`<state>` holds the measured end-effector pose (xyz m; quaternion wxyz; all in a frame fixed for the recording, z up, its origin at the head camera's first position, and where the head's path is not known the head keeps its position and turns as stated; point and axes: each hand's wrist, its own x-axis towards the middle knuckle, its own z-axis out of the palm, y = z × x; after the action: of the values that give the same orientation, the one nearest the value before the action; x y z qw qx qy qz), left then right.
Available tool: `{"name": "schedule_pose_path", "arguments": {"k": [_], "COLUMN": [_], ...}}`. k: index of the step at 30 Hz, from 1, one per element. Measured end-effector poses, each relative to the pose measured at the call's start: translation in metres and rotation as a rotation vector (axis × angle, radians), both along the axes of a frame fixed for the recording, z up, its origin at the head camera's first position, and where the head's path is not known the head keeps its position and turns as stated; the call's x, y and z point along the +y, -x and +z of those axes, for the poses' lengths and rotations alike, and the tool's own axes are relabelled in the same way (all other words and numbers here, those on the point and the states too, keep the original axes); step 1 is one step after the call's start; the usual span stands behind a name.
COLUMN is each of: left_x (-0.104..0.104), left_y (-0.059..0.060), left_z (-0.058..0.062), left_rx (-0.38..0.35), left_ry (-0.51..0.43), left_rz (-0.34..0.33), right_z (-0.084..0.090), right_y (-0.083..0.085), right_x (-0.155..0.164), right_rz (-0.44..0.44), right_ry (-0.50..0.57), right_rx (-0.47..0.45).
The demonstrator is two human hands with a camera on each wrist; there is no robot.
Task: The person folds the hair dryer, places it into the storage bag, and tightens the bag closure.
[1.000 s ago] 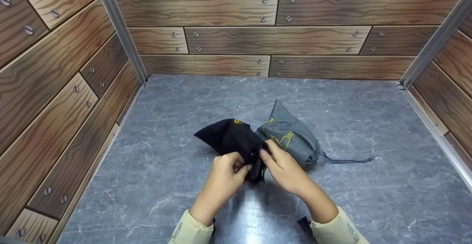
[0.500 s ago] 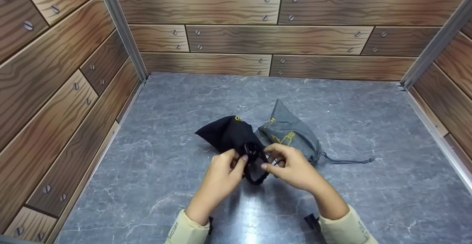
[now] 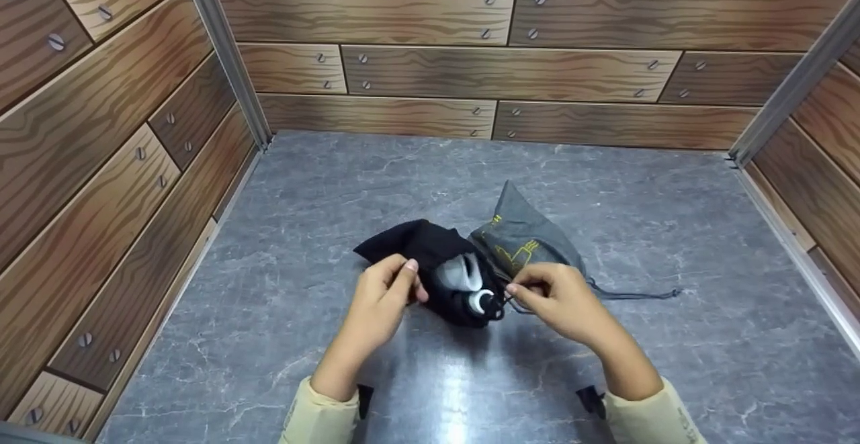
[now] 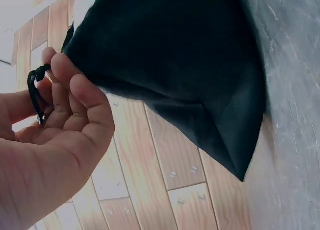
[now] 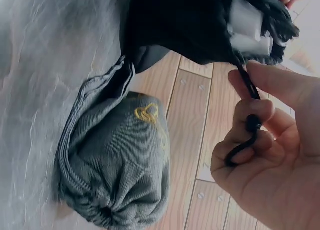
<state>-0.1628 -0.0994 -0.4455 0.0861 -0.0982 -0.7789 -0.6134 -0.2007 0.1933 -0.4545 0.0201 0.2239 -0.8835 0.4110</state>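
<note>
Black drawstring pouch (image 3: 437,266) lies at centre frame on the grey marble-patterned surface (image 3: 672,242), its mouth turned toward the lower edge and partly spread; something white (image 3: 463,273) shows inside. Left hand (image 3: 383,289) pinches the mouth's left side, with the black cord (image 4: 35,92) caught between curled fingers in the left wrist view. Right hand (image 3: 554,296) pinches the other cord (image 5: 248,121) between thumb and forefinger, the remaining fingers curled loosely. A grey pouch (image 3: 527,246), drawn closed, sits touching the black one at its right.

Assessment: opening appears roughly half made. To do it well, draw the two sides apart evenly and level, gripping hem rather than cord alone, so the gathers release without dragging the pouch or tipping out its contents.
</note>
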Motion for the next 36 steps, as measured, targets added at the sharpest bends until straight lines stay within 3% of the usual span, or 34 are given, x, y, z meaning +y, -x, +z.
{"name": "schedule_pose_path", "arguments": {"k": [9, 12, 19, 26, 29, 36], "left_x": [-0.009, -0.011, -0.012, -0.001, 0.004, 0.012], "left_y": [0.001, 0.001, 0.003, 0.01, 0.011, 0.008], "left_z": [0.01, 0.013, 0.012, 0.021, 0.023, 0.024], "left_rx": [0.041, 0.054, 0.067, 0.138, 0.149, 0.148], "left_ry": [-0.226, -0.239, -0.254, -0.251, -0.241, -0.254], "left_rz": [0.102, 0.115, 0.118, 0.144, 0.126, 0.051], "right_z": [0.011, 0.014, 0.017, 0.022, 0.021, 0.021], "right_y": [0.0, 0.001, 0.0, 0.003, 0.004, 0.013], "right_x": [0.011, 0.015, 0.023, 0.009, -0.001, -0.022], "right_rz": [-0.135, -0.161, -0.174, -0.266, -0.297, -0.352], "right_ry": [0.207, 0.226, 0.137, 0.206, 0.141, -0.174], "right_rx": [0.066, 0.085, 0.121, 0.144, 0.146, 0.226]}}
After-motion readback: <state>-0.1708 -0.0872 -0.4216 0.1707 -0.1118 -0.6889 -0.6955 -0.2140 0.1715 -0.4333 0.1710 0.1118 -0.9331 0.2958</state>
